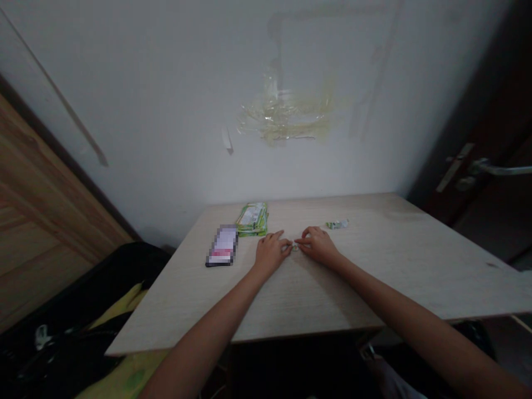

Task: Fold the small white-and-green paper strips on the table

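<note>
Both hands meet over the middle of the table (307,310), with a small green and white piece (295,247) between their fingertips; it looks like a bit of packet, but is too small to name surely. My left hand (272,250) pinches at its left side, the other fingers stretched forward over the tabletop. From the right, my right hand (319,244) pinches at the same piece with its fingers curled. A stack of green and white packets (252,218) lies beyond my left hand. Past my right hand rests a crumpled green and white packet (337,224).
A phone (222,245) with a blurred screen lies left of my left hand. The table's back edge meets a white wall (166,111) with old tape (286,119). At the right stands a dark door with a metal handle (502,169); dark and yellow fabric (120,310) is at the left.
</note>
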`<control>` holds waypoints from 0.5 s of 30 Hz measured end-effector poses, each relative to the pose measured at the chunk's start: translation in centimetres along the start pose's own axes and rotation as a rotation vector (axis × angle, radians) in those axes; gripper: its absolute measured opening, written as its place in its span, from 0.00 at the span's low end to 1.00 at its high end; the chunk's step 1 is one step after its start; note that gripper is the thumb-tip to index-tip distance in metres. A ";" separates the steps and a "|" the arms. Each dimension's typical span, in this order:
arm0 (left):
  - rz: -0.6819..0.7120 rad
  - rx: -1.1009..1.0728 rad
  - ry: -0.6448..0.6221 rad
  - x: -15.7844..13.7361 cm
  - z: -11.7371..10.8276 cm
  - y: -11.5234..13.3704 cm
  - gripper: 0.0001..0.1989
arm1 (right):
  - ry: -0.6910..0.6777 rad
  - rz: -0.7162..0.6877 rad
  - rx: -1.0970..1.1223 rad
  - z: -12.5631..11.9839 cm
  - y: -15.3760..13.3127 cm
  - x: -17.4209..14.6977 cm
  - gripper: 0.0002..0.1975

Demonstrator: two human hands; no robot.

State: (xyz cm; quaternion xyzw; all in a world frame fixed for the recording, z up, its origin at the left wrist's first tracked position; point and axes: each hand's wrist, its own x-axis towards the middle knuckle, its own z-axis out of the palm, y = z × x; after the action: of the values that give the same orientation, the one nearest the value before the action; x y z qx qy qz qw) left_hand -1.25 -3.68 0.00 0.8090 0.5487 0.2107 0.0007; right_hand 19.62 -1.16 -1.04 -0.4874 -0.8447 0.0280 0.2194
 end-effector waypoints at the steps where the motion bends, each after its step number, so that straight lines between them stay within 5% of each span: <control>1: -0.004 0.005 0.001 0.0 0.0 0.0 0.13 | -0.005 0.001 -0.005 0.0 0.0 0.0 0.13; 15: 0.009 0.031 0.021 -0.2 0.6 -0.4 0.15 | 0.027 0.034 0.047 0.9 0.3 -0.1 0.14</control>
State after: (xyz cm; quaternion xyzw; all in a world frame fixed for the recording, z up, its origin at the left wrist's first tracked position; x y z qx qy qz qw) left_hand -1.48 -3.53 -0.67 0.8090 0.5484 0.2108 -0.0187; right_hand 19.54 -0.98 -1.97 -0.4965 -0.8325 0.0450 0.2417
